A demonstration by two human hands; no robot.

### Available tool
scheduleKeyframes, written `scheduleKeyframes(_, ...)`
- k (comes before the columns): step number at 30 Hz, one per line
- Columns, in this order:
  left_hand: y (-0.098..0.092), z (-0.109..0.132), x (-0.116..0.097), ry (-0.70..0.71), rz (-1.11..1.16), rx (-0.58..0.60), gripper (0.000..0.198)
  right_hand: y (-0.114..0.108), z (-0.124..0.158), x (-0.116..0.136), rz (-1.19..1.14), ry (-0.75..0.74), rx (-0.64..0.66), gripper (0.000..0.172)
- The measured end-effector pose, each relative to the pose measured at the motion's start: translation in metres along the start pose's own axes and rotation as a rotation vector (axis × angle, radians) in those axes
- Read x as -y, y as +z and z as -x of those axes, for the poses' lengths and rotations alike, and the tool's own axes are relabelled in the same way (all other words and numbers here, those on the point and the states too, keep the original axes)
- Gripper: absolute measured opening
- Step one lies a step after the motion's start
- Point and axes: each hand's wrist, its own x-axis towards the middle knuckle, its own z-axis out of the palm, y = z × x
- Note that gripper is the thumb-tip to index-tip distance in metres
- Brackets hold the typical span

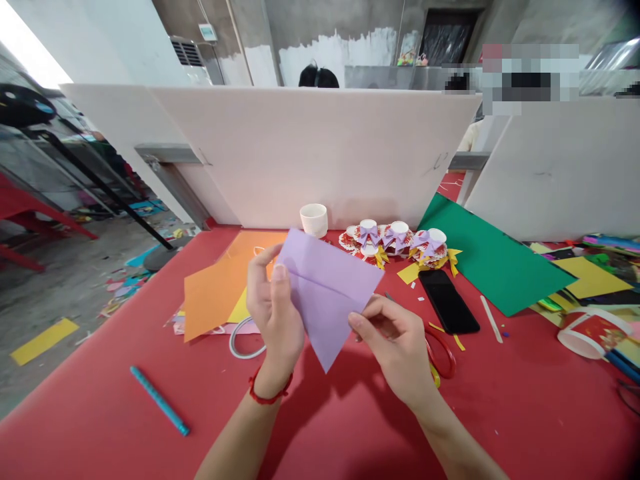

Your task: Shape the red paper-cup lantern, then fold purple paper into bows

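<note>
A sheet of purple paper (327, 287) with a crease across it is held up above the red table, one corner pointing down. My left hand (277, 303) grips its left edge, thumb on the near face and fingers behind. At the lower right edge, my right hand (393, 337) pinches the paper between thumb and fingers. Red-handled scissors (443, 353) lie partly hidden behind my right hand. Beyond the paper stand a white cup (314, 220) and several small paper-cup crafts (399, 237) with purple bows.
Orange paper (215, 290) lies left of my hands, a teal pen (160, 401) nearer me. To the right are a black phone (449, 301), green card (495, 257) and a tipped paper cup (593, 332). A white partition (320, 153) borders the table's far side.
</note>
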Motion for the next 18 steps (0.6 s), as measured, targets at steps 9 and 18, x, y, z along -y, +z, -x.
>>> scheduleKeyframes(9, 0.006, 0.011, 0.000, 0.216, -0.030, -0.144, 0.056, -0.003, -0.001, 0.004, -0.021, -0.011, -0.012, 0.025)
scheduleKeyframes(18, 0.016, 0.034, -0.007, 0.006, 0.033, 0.097, 0.045, -0.011, -0.003, 0.005, -0.058, -0.061, -0.224, 0.022)
